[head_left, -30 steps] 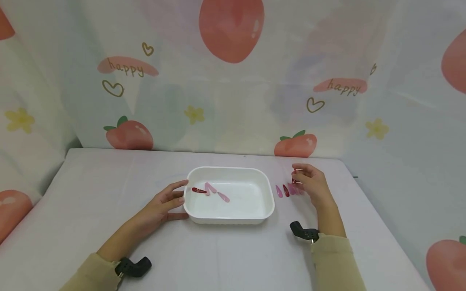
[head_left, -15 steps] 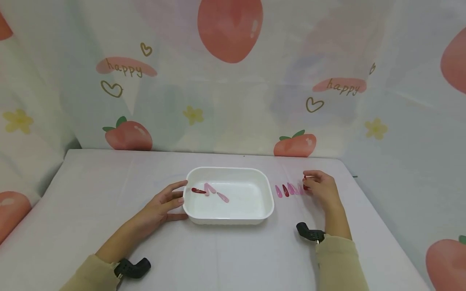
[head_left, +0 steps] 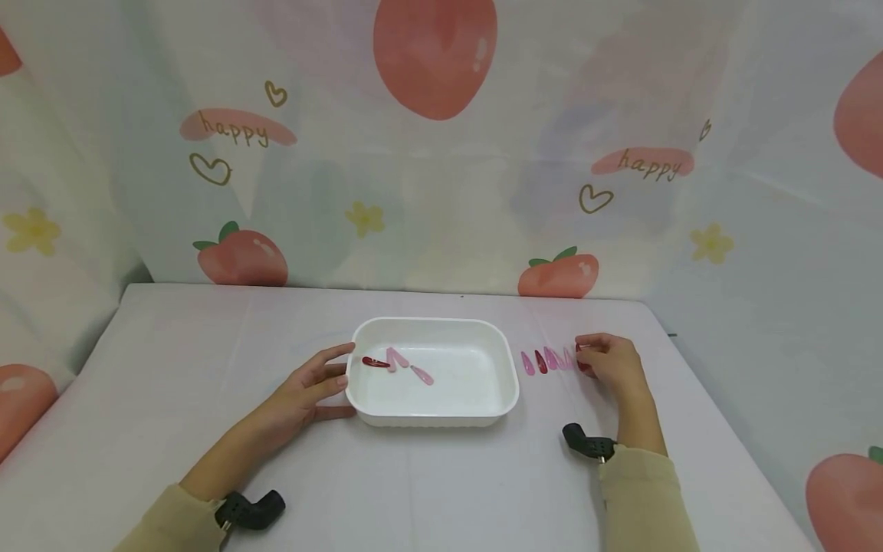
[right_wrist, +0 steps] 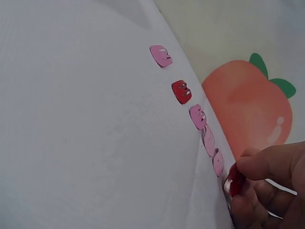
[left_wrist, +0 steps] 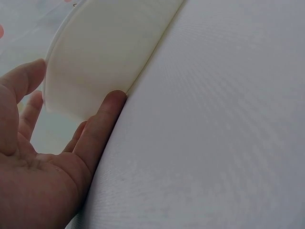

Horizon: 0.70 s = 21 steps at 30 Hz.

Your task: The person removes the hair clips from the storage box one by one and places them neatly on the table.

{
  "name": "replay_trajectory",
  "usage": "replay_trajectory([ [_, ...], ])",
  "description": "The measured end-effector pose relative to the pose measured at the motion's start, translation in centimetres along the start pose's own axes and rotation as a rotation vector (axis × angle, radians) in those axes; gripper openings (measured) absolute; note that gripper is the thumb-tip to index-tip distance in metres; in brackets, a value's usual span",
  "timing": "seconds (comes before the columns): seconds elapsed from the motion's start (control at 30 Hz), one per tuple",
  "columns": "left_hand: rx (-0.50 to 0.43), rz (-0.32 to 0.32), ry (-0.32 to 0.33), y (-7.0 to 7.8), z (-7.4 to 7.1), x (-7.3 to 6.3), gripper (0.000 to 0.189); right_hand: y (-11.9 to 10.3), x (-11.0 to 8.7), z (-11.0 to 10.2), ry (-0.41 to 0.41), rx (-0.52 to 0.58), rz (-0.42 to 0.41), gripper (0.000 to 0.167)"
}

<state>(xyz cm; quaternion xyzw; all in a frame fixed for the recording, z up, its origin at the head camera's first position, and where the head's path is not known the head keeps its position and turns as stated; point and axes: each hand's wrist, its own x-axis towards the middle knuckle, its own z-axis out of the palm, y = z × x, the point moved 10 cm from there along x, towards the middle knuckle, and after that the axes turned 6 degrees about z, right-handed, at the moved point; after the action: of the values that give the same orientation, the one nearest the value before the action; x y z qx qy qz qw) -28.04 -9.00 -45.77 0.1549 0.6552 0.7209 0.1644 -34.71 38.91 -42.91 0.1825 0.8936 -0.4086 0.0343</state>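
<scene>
Between thumb and fingers, my right hand [head_left: 614,368] pinches a dark red snap hair clip [right_wrist: 236,181] at the right end of a row of clips. That row, right of the tray, has a pink hair clip [head_left: 528,363], then a red hair clip [head_left: 541,362], then several pink ones. In the right wrist view the held clip is low, close to the tabletop, partly hidden by fingers. My left hand [head_left: 303,391] touches the left wall of the white tray [head_left: 469,383] with fingers spread. Inside the tray lie a red hair clip [head_left: 375,362] and several pink hair clips [head_left: 422,375].
A white cloth covers the table [head_left: 441,491]. Behind it hangs a curtain [head_left: 441,215] printed with peaches, hearts and flowers. Black cameras are strapped at both wrists, such as the right wrist camera [head_left: 586,442].
My right hand has shifted to the right along the row and then lowered slightly with the red hair clip, uncovering the pink clips. My left hand and the tray have stayed put.
</scene>
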Motion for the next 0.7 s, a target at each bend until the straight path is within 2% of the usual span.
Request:
replay_trajectory([
  [0.2, 0.003, 0.002, -0.004, 0.0, 0.1, 0.0, 0.057, 0.1, -0.1, 0.2, 0.0, -0.037, 0.026, 0.033],
  [0.5, -0.003, -0.001, 0.003, 0.0, -0.1, 0.0, 0.058, -0.1, 0.1, 0.0, 0.044, -0.061, 0.044, 0.035],
  [0.7, -0.003, 0.0, -0.003, 0.0, 0.0, 0.0, 0.057, -2.7, -1.1, 0.3, 0.037, 0.006, -0.012, 0.038],
])
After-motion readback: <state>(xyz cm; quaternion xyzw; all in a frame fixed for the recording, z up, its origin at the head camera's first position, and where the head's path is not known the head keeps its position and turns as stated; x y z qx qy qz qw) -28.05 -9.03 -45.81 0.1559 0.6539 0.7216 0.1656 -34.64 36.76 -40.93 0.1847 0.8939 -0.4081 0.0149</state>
